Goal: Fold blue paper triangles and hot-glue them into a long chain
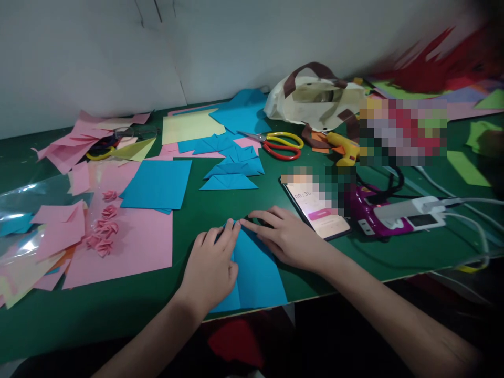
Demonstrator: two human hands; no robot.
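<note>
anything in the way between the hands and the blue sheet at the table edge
Nothing visible: the left hand and right hand both touch the blue sheet near its far tip. The phone lies beyond the right hand, apart from the sheet.

Matt paper sheet, glossy plastic film

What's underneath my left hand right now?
Your left hand is over a blue, creased paper sheet on the green tabletop. The sheet shows right of your hand; the part directly beneath it is covered, and nothing under the sheet can be seen.
</note>
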